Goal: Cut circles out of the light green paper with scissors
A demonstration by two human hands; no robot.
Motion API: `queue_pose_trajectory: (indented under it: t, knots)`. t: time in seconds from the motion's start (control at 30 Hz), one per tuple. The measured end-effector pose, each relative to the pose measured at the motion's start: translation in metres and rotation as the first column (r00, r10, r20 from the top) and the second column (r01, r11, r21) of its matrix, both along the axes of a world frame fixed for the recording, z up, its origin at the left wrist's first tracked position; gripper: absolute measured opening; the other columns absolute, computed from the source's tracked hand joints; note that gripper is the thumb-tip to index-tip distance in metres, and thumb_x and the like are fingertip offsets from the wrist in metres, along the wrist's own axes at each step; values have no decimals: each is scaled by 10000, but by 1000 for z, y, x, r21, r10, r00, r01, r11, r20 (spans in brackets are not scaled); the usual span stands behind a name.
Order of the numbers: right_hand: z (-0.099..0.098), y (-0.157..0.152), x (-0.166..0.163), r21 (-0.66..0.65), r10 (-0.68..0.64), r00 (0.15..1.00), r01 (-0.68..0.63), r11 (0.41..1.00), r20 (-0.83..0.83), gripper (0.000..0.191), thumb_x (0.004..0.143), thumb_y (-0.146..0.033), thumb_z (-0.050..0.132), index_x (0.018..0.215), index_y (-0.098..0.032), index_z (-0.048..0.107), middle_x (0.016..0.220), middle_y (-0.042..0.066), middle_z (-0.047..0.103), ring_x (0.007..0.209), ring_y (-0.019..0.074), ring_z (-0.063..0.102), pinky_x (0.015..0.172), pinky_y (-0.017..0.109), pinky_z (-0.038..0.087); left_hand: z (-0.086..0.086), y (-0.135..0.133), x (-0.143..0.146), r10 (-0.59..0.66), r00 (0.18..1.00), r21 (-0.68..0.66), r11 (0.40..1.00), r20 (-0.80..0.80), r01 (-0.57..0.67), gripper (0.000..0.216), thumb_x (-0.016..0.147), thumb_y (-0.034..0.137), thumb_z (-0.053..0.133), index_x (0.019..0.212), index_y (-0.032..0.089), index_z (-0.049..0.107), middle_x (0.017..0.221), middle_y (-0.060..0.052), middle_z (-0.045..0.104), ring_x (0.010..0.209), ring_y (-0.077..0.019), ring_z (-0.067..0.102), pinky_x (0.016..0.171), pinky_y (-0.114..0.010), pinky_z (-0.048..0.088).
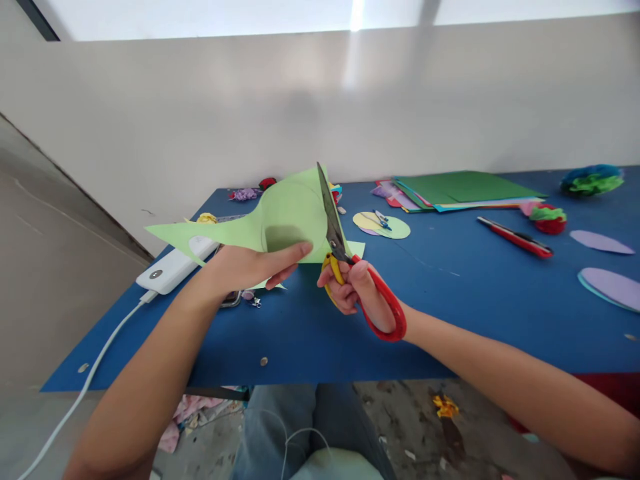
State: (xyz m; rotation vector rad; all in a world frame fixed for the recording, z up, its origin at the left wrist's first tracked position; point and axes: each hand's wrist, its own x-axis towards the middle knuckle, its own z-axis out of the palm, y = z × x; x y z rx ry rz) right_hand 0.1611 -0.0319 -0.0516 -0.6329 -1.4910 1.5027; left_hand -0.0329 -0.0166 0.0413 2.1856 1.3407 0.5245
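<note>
My left hand [260, 267] grips a light green sheet of paper [293, 210] from below, thumb on its near face. A faint curved line shows on the sheet, and a cut strip sticks out to the left. My right hand [367, 290] holds scissors [334, 223] with one red and one yellow handle. Their blades point up and lie along the sheet's right side, close to the curved line. How much paper sits between the blades I cannot tell. Both hands are raised over the front part of the blue table [300, 333].
A white power bank [170, 270] with a cable lies left. Behind are paper ovals [397, 228] and stacked coloured sheets [465, 187]. To the right lie a red utility knife [520, 239], purple ovals [613, 287] and crumpled paper flowers [590, 180]. A wall stands behind the table.
</note>
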Motion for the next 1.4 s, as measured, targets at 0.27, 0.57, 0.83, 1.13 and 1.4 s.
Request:
queue_pose_trajectory:
  t: [0.27,0.57,0.83,1.13,1.4]
  knots:
    - [-2,-2,0,16,-22,999,21,1000,23,653,819,-763,383,867,-139,566,586,-56,335,467,67,269,430,238,240,2,0,0,-1,1000,-13,1000,3,1,574,895,533,419,433,192,412,409,25,430,423,-98,422,564,-253,380]
    - [-1,3,-2,-6,-48,999,49,999,5,676,760,-790,452,843,-128,564,559,-81,312,418,39,253,378,195,240,-1,-1,0,47,982,14,999,180,-51,520,839,449,539,415,202,369,391,24,352,379,-97,335,469,-278,335]
    - [-3,2,-6,-127,-11,1000,7,992,-27,709,715,-835,440,829,-143,541,565,-92,280,431,35,217,374,186,245,-28,13,18,-32,470,119,980,882,-157,254,795,288,672,638,193,497,485,61,371,391,-66,372,378,-217,286]
    - [0,-2,-1,64,118,984,-128,990,136,616,788,-754,459,946,-163,533,744,21,511,623,134,521,551,273,439,-40,4,42,103,596,100,950,796,-297,415,834,472,630,577,166,516,479,24,500,379,-68,457,377,-210,348]
    - [1,8,4,225,129,984,-154,962,120,775,699,-739,606,1246,-198,515,1217,147,544,1151,290,533,956,447,458,-35,-7,41,33,683,155,965,730,-212,446,856,418,610,505,180,470,428,36,431,419,-76,416,449,-227,391]
